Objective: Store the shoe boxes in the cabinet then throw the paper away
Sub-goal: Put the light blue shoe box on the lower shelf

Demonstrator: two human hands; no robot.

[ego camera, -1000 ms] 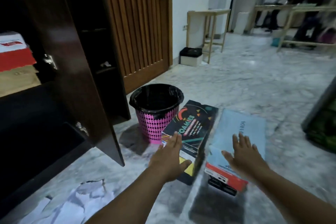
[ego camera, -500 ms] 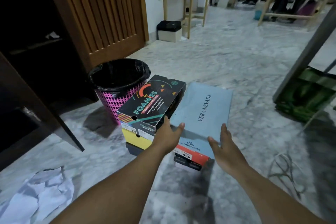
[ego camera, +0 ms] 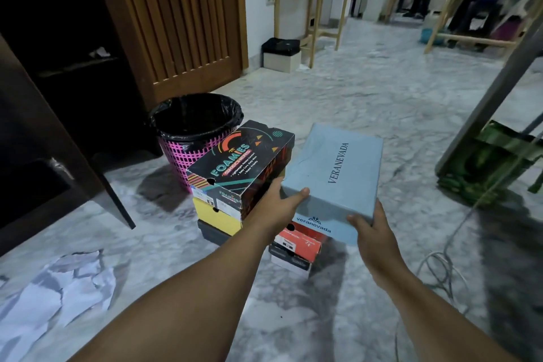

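Far left, the dark cabinet point(ego camera: 58, 97) stands with its door point(ego camera: 73, 156) swung out, presumably left open to take the boxes. Near left on the marble floor point(ego camera: 382, 97) lies crumpled white paper point(ego camera: 58, 294), not yet binned. Right of the door, a pink bin point(ego camera: 195, 129) with a black liner sits beside the stacks, handy for the paper. Centre: a black Foamies box point(ego camera: 238, 167) tops a yellow box point(ego camera: 216, 219) and a dark one beneath. Just right, the pale blue Veranevada box point(ego camera: 335, 179) tops a second stack over a red-orange box point(ego camera: 296, 239). Left hand point(ego camera: 279, 206) grips its near left corner, thumb over the lid, fingers hidden behind. Right hand point(ego camera: 371, 232) cups the near right corner, thumb on the front face. Both forearms extended forward, a two-sided hold suited to lifting it level. Far right, a green bag point(ego camera: 493, 164).
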